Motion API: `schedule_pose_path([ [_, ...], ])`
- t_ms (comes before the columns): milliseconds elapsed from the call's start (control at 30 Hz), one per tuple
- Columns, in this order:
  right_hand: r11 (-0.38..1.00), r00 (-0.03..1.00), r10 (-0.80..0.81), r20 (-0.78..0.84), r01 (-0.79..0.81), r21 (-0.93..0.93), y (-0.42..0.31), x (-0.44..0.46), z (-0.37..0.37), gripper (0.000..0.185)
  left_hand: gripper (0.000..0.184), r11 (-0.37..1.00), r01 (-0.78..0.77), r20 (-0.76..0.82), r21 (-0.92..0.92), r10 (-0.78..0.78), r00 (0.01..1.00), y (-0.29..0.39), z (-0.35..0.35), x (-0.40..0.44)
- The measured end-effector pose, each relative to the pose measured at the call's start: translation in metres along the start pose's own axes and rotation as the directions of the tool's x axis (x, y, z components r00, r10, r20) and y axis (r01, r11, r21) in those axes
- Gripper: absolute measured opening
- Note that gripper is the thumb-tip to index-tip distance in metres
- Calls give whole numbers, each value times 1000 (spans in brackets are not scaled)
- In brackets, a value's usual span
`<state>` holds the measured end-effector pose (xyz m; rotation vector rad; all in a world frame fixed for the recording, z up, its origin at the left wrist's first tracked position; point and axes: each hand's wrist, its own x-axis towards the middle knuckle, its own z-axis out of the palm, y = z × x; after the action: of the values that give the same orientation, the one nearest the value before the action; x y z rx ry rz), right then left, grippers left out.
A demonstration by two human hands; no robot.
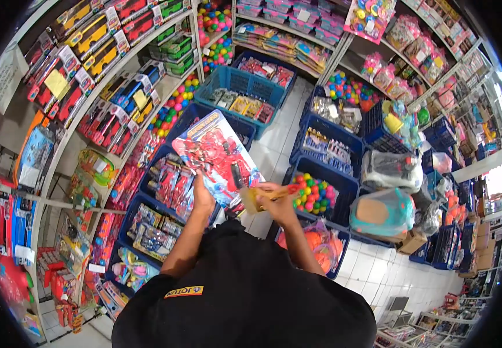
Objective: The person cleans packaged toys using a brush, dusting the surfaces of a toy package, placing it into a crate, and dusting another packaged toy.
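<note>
A flat toy package with red figures on its front is tilted in front of my chest. My left hand grips its lower left edge, the fingers partly behind it. My right hand is closed around a yellow object at the package's lower right corner; a reddish tip sticks out to the right of the fingers. What exactly the yellow object is cannot be made out.
Blue crates of packaged toys stand to the left, a teal crate ahead, and a crate of colourful balls to the right. Shelves of boxed toy vehicles line the left. White floor tiles run between the crate rows.
</note>
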<state>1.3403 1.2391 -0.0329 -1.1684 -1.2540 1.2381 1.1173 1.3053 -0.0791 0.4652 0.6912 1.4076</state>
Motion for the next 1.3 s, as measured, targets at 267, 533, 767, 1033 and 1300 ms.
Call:
schedule_pose_path([
  [267,922,997,51,-52,-27,386,-50,142,-59,36,46,999,50,0,-18,-50,999,44,-2,117],
  [533,851,970,168,176,-233,470,-12,207,-1,30,30,928,-173,-235,330,258,937,17,-16,153],
  [767,830,947,217,236,-306,467,12,262,4,29,85,743,-96,-117,662,229,966,23,18,152],
  [1033,388,710,326,624,-702,597,-27,353,-36,27,88,951,-40,-31,307,52,998,3,44,202],
  [1300,540,592,222,775,-736,408,-23,426,-49,29,81,995,7,-329,-97,-39,944,-24,77,272],
])
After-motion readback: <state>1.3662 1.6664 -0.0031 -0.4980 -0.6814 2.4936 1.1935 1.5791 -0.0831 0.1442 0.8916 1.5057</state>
